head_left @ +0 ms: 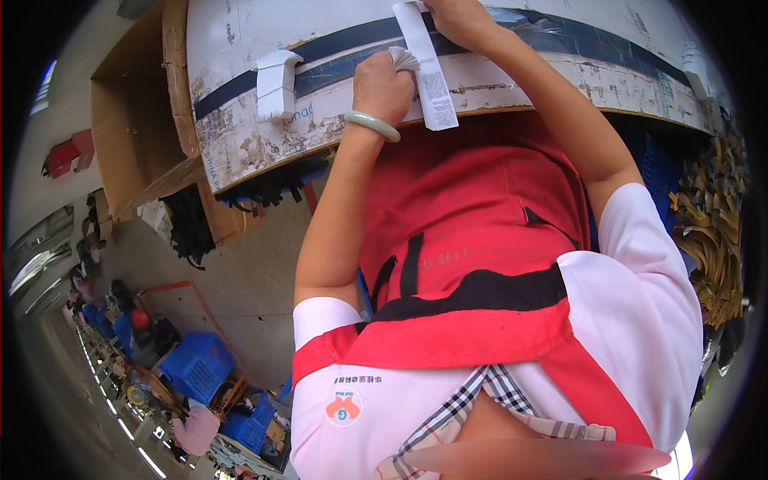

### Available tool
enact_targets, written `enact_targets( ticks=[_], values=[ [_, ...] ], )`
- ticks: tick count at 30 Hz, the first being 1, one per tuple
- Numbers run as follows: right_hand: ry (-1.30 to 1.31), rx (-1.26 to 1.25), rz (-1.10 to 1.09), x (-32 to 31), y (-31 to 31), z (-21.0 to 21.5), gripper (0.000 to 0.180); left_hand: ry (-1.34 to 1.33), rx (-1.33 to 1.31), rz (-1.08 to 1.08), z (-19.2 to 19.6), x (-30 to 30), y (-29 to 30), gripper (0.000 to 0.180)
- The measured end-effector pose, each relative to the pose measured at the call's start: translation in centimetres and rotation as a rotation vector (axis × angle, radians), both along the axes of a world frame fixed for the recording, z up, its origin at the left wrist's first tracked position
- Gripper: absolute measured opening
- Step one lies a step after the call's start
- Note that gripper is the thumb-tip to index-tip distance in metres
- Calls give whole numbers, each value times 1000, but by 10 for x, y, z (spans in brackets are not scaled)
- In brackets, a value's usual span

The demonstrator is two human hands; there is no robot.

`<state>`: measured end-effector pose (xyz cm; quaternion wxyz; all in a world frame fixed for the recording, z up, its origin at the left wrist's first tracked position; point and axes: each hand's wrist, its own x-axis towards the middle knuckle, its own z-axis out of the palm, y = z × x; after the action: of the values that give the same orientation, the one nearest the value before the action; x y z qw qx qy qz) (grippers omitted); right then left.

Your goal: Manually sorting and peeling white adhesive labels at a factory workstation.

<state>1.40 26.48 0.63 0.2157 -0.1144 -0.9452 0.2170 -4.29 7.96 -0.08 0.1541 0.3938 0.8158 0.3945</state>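
Note:
My left hand [384, 90], with a pale green bangle at the wrist, is closed round a folded bundle of white paper labels [403, 58], whose fanned edges poke out above the fist. Just right of it, a long white printed label strip [426, 68] hangs down past the table's near edge. At the top of the view my right hand [460, 20] pinches the strip's upper end; its fingertips are partly cut off by the picture's edge. Another folded stack of white labels [276, 84] lies on the table to the left of my left hand.
The worn white table [232, 144] carries dark tape bands [336, 68]. An open cardboard box [136, 120] stands at its left end. Blue crates [196, 366] and a person in pink [196, 430] are at the lower left. Brown strip-like pieces [712, 232] are piled at the right.

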Motion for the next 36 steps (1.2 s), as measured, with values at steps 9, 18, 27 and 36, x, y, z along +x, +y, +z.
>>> enact_targets(
  ticks=[9,18,27,36],
  values=[
    [-108,45,20,99,-52,-13,18,47,-104,-20,9,34,-33,13],
    [79,235,-214,129,-8,-5,20,-151,93,12,-2,42,-49,21],
    [70,81,-239,131,4,-7,21,-423,182,93,-3,41,-60,23],
    [110,-10,-11,69,-51,-15,17,-673,282,49,1,42,-62,28]
  ],
)
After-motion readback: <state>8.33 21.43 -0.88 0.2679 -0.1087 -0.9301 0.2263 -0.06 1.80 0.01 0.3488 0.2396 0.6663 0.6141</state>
